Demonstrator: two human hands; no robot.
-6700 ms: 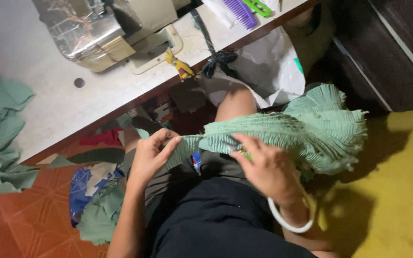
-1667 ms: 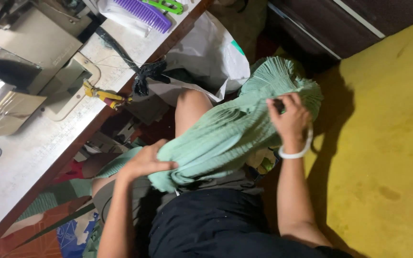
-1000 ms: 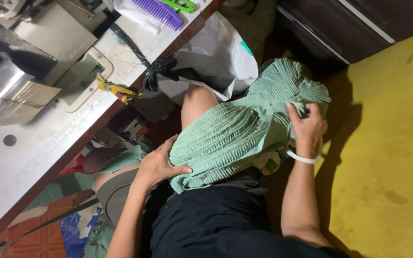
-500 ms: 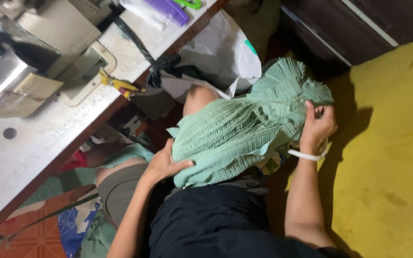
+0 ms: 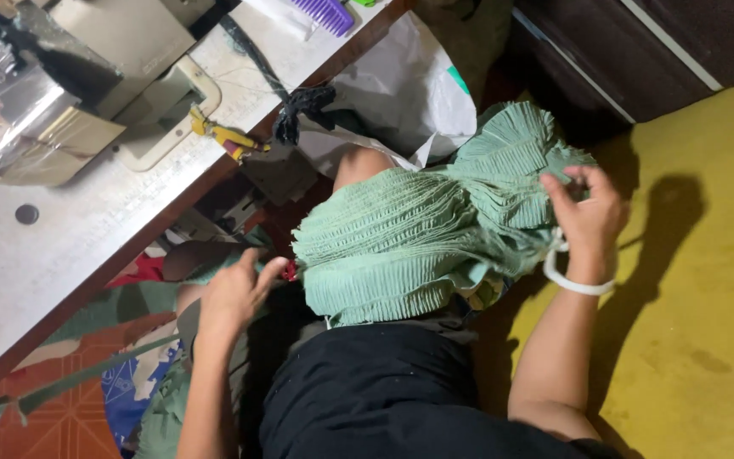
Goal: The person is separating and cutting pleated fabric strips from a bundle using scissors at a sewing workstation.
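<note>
A pleated pale-green cloth lies draped over my lap and knee. My right hand, with a white bangle on the wrist, pinches the cloth's far right edge. My left hand hovers just left of the cloth's near corner, fingers apart and off the fabric. A small red thing shows between its fingertips and the cloth; I cannot tell what it is.
A sewing machine stands on the white table at the upper left, with yellow snips and a purple comb. A white plastic bag sits beyond my knee. Green fabric scraps lie on the floor at left; yellow mat at right.
My left hand has come off the green cloth and moved slightly left. My right hand has shifted up along the cloth's right edge. The cloth has settled flatter on my lap.
</note>
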